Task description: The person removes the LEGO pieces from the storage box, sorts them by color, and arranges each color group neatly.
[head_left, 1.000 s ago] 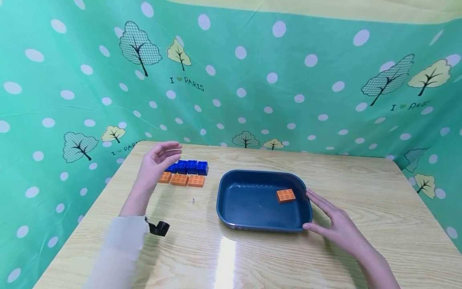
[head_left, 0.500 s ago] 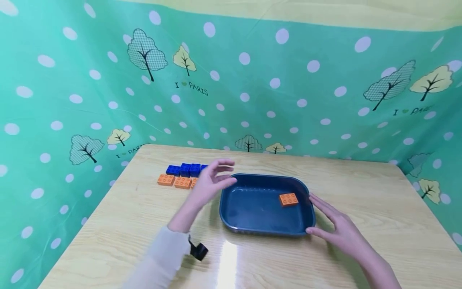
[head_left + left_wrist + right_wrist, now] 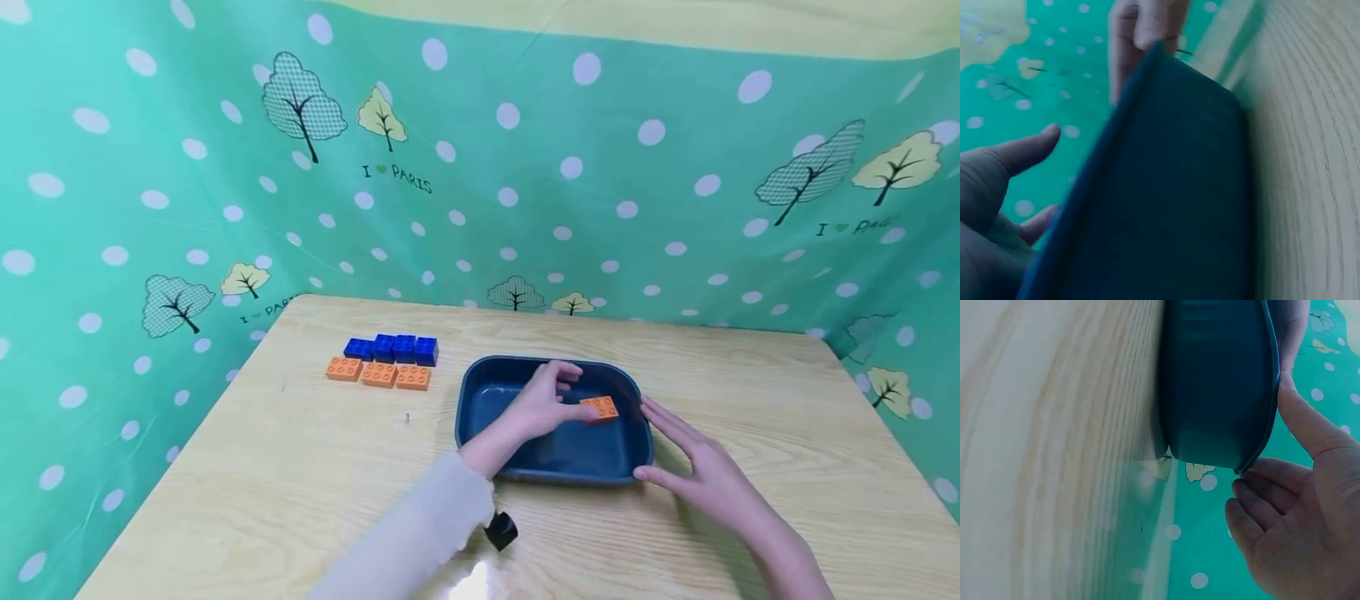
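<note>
A dark blue tray (image 3: 517, 475) stands on the table, and an orange building block (image 3: 606, 408) with studs lies inside near its right end. My left hand (image 3: 536, 408) reaches over the near rim into the tray, thumb and fingers apart. From the head view the thumb overlaps the block's left side; whether it touches cannot be told. In the left wrist view the tray wall (image 3: 1166, 175) hides the block. My right hand (image 3: 708, 471) rests at the tray's right end; its thumb and fairly straight fingers (image 3: 1279, 475) touch the rim.
Left of the tray, several blue blocks (image 3: 405, 348) form a row behind a row of orange blocks (image 3: 379, 375). A tiny object (image 3: 407, 418) lies in front of them. A green dotted cloth (image 3: 450, 167) hangs behind the wooden table (image 3: 247, 475).
My left hand has moved right from above the block rows, over the tray's left rim and down into the tray to the orange block. My right hand stays at the right rim.
</note>
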Demonstrator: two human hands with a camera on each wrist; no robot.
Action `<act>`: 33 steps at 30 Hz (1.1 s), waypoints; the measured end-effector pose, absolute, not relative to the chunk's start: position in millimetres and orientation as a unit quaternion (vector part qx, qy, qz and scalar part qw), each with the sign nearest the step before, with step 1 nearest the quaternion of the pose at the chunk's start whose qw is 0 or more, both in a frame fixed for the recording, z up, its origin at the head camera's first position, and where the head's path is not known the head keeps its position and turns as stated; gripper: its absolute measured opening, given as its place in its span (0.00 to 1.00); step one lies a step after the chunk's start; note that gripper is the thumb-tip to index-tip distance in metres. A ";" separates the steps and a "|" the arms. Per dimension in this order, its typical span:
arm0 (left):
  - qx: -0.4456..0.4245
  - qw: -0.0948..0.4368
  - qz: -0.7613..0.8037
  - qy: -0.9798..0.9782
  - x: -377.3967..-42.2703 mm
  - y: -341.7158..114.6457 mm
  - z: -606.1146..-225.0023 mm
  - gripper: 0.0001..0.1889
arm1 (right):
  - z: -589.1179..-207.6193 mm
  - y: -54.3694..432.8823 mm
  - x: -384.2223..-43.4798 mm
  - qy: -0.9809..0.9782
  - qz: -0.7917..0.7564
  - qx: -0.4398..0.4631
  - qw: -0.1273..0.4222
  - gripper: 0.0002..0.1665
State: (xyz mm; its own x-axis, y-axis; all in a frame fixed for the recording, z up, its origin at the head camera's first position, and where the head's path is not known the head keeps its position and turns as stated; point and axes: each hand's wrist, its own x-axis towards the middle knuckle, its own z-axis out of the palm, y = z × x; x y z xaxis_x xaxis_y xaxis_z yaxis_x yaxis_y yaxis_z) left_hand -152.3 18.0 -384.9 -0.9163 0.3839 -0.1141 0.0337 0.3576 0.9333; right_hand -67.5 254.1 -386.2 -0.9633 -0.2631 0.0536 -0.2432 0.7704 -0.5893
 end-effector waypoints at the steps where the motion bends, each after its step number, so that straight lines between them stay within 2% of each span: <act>1: 0.121 0.165 0.537 0.818 -154.3 23.2 -387.7 0.31 | -386.0 254.4 -67.5 0.941 -0.310 -0.135 0.015 0.48; 10: 0.107 0.206 0.426 0.874 -157.1 42.9 -403.8 0.39 | -386.7 252.9 -69.4 0.945 -0.300 -0.129 0.013 0.49; 17: 0.115 0.207 0.438 0.868 -157.7 44.3 -405.7 0.31 | -386.8 253.6 -70.3 0.944 -0.304 -0.127 0.016 0.49; 26: 0.169 0.139 0.303 0.928 -157.5 50.9 -410.5 0.18 | -388.3 255.6 -70.2 0.942 -0.310 -0.129 0.011 0.50; 33: 0.191 0.132 0.313 0.921 -156.9 50.6 -408.7 0.15 | -387.4 255.9 -70.2 0.940 -0.315 -0.135 0.006 0.50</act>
